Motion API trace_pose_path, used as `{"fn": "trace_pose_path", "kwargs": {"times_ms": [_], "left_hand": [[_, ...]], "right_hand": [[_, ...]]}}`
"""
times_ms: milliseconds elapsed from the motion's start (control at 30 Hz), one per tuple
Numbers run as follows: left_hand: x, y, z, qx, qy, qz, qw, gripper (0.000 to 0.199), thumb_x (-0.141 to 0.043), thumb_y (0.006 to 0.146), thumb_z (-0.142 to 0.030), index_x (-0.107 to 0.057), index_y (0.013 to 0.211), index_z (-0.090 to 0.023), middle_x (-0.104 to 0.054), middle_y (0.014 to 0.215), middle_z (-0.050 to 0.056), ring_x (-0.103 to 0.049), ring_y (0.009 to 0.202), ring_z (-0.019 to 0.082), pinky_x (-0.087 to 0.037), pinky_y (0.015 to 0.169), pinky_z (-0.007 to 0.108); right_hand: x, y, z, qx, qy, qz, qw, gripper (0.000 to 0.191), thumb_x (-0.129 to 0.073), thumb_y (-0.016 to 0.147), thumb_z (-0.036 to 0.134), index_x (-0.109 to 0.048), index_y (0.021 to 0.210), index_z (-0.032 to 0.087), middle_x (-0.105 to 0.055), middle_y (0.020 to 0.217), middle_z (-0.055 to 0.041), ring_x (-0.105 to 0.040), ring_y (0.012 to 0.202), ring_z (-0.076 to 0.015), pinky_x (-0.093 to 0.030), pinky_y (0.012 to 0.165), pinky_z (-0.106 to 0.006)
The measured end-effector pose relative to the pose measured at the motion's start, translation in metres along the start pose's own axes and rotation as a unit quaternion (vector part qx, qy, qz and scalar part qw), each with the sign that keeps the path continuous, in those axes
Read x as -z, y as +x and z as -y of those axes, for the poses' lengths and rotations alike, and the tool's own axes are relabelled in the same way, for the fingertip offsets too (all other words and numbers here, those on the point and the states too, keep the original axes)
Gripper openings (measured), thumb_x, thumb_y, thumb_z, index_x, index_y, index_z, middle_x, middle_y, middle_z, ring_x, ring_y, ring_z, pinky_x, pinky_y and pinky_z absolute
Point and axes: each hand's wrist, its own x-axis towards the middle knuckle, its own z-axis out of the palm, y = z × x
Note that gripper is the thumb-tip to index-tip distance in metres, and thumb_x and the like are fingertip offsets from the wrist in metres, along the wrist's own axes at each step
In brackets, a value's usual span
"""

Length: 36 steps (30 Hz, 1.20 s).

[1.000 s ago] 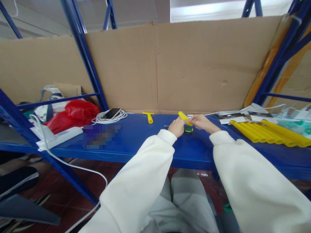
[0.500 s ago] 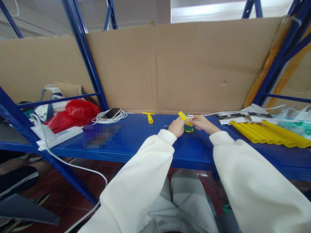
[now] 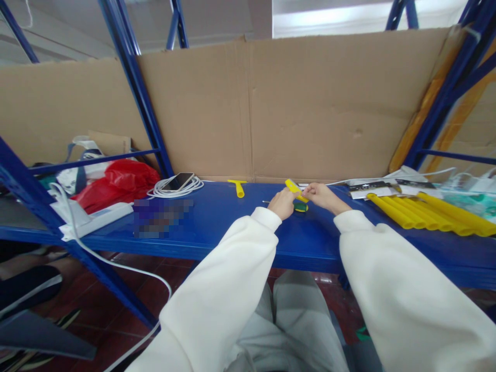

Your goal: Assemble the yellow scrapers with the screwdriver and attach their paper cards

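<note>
My left hand (image 3: pixel 282 202) is closed around a yellow plastic piece (image 3: pixel 292 185), whose far end sticks up past my fingers. At the piece's right end, my right hand (image 3: pixel 318 196) has its thumb and fingertips pinched together against it; whatever lies between them is too small to make out. Beneath my hands a screwdriver (image 3: pixel 300 207) with a green and yellow handle lies on the blue tabletop (image 3: pixel 232 222), its thin shaft showing left of my left hand. Further left, near the cardboard, rests a yellow T-shaped piece (image 3: pixel 239 189).
Several yellow tubes (image 3: pixel 422 212) lie at the right beside packaged items with black labels (image 3: pixel 370 187). On the left are a coiled white cable (image 3: pixel 158 192), a phone (image 3: pixel 182 180), a power strip (image 3: pixel 104 216) and a red bag (image 3: pixel 126 178). A cardboard panel (image 3: pixel 310 113) closes off the back.
Almost nothing differs. Both hands stay at the yellow piece, with only a very slight shift of my right fingers.
</note>
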Motion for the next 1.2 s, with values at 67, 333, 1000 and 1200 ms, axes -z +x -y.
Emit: {"fn": "trace_pose_path", "kwargs": {"times_ms": [67, 333, 1000, 1200], "left_hand": [[0.001, 0.0, 0.0, 0.002, -0.001, -0.001, 1.0, 0.051, -0.044, 0.086, -0.002, -0.062, 0.13, -0.019, -0.063, 0.122, 0.012, -0.062, 0.114, 0.023, -0.048, 0.099, 0.033], [0.0, 0.003, 0.008, 0.038, -0.042, -0.049, 0.997, 0.052, -0.048, 0.085, -0.003, -0.062, 0.131, -0.022, -0.063, 0.124, 0.01, -0.059, 0.118, 0.022, -0.046, 0.102, 0.031], [0.001, -0.001, 0.01, 0.044, -0.092, 0.014, 0.995, 0.069, -0.05, 0.083, -0.005, -0.041, 0.149, -0.024, -0.062, 0.124, 0.012, -0.062, 0.113, 0.024, -0.047, 0.099, 0.035], [-0.001, 0.003, 0.009, 0.123, -0.348, -0.024, 0.929, 0.071, -0.049, 0.083, -0.004, -0.037, 0.149, -0.025, -0.065, 0.12, 0.009, -0.068, 0.077, 0.014, -0.056, 0.074, 0.026]], "right_hand": [[0.0, 0.001, -0.001, -0.008, -0.009, -0.027, 1.0, 0.017, -0.063, 0.072, 0.011, -0.052, 0.062, 0.019, -0.054, 0.052, 0.0035, -0.048, 0.05, -0.0098, -0.038, 0.052, -0.021], [0.003, -0.004, 0.007, -0.04, -0.019, -0.05, 0.998, 0.019, -0.058, 0.083, 0.02, -0.057, 0.064, 0.017, -0.053, 0.054, 0.0018, -0.046, 0.051, -0.0101, -0.036, 0.05, -0.022], [0.006, -0.002, 0.002, -0.02, 0.063, -0.03, 0.997, 0.037, -0.056, 0.091, 0.042, -0.057, 0.064, 0.016, -0.056, 0.058, -0.0011, -0.047, 0.052, -0.0092, -0.038, 0.052, -0.02], [0.032, 0.015, -0.039, -0.038, -0.209, -0.119, 0.97, 0.017, -0.057, 0.084, 0.021, -0.072, 0.077, 0.015, -0.071, 0.082, -0.0113, -0.065, 0.084, -0.0212, -0.049, 0.076, -0.03]]}}
